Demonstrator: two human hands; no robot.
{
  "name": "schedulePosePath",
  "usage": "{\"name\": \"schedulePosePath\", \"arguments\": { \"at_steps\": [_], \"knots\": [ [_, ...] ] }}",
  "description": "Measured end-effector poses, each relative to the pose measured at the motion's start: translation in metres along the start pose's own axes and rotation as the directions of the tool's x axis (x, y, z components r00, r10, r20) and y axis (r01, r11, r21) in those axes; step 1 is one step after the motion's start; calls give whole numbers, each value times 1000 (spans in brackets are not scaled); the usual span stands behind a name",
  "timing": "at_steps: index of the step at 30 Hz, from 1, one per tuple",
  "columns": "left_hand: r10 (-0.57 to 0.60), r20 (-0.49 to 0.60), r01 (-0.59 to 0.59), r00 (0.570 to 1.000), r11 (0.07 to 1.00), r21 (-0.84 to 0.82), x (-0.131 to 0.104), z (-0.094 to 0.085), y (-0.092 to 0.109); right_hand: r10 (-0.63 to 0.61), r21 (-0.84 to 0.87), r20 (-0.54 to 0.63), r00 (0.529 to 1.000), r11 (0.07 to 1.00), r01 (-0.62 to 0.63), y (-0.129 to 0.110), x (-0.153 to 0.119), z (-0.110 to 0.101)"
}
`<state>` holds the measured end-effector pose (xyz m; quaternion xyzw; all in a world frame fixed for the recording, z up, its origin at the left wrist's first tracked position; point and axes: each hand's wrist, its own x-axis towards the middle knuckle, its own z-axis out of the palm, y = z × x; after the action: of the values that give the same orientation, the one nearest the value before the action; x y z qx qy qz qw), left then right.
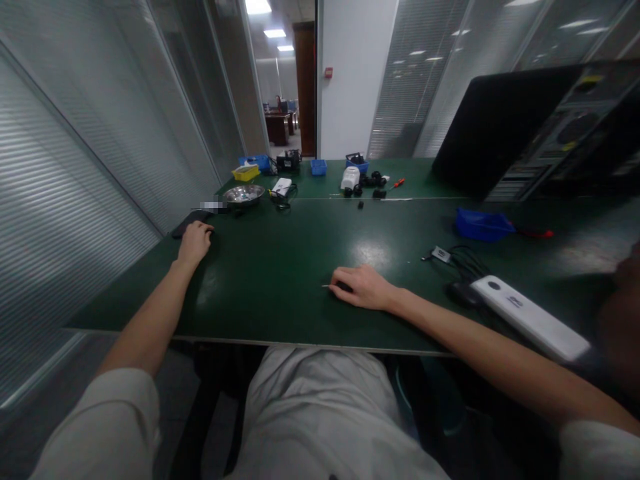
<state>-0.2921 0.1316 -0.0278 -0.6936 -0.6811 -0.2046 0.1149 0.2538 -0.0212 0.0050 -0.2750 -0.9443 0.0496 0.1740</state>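
My right hand (pixel 364 287) rests low over the green table (pixel 280 267) near its front edge, fingers curled together. A thin pale object (pixel 325 286) sticks out to the left from its fingertips; it is too small to make out. At the table's left edge, my left hand (pixel 195 241) lies with bent fingers at a dark flat object (pixel 181 227), perhaps touching it. Whether those fingers grip anything is hidden. A shiny metal bowl (pixel 243 195) stands beyond my left hand.
Blue bin (pixel 483 225), white power strip (pixel 530 317) and cables lie right. Farther back are a yellow tray (pixel 246 173), small blue box (pixel 319 167), white device (pixel 351 178), black parts and red screwdriver (pixel 398 183). A large computer case (pixel 510 127) stands back right; a blurred person shows far right.
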Motion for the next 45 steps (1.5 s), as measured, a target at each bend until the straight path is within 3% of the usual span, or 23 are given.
{"name": "schedulePosePath", "arguments": {
  "at_steps": [14, 23, 25, 28, 30, 32, 35, 37, 40, 45],
  "knots": [
    [-24, -1, 24, 1000, 1000, -14, -7, -10, 10, 4, 8, -9, 1000, 1000, -4, 0, 0, -1],
    [-146, -66, 142, 987, 988, -61, -7, -9, 4, 15, -4, -2, 1000, 1000, -15, -2, 0, -2],
    [-165, -50, 159, 985, 981, -111, -5, -8, 11, 37, 0, -17, 999, 999, -37, -2, 1, -1],
    [-111, 21, 112, 994, 953, -281, -2, -8, 53, 97, -9, -51, 994, 995, -98, 0, 2, 0],
    [6, 65, 23, 998, 900, -434, -5, -7, 105, 149, -32, -78, 986, 988, -152, 3, 2, 0],
    [169, 86, -87, 982, 806, -586, -15, -5, 170, 202, -51, -112, 973, 977, -209, 8, 2, 0],
    [459, 89, -230, 884, 593, -772, -41, -1, 267, 276, -56, -167, 947, 956, -288, 17, -1, -4],
    [554, 64, -258, 830, 483, -837, -60, 1, 313, 308, -42, -184, 934, 946, -320, 23, -3, -8],
    [567, 40, -248, 823, 422, -872, -77, 0, 343, 319, 4, -162, 934, 947, -323, 29, -7, -14],
    [579, 70, -268, 812, 477, -837, -77, -6, 331, 312, 48, -120, 942, 950, -308, 34, -8, -17]
  ]
}}
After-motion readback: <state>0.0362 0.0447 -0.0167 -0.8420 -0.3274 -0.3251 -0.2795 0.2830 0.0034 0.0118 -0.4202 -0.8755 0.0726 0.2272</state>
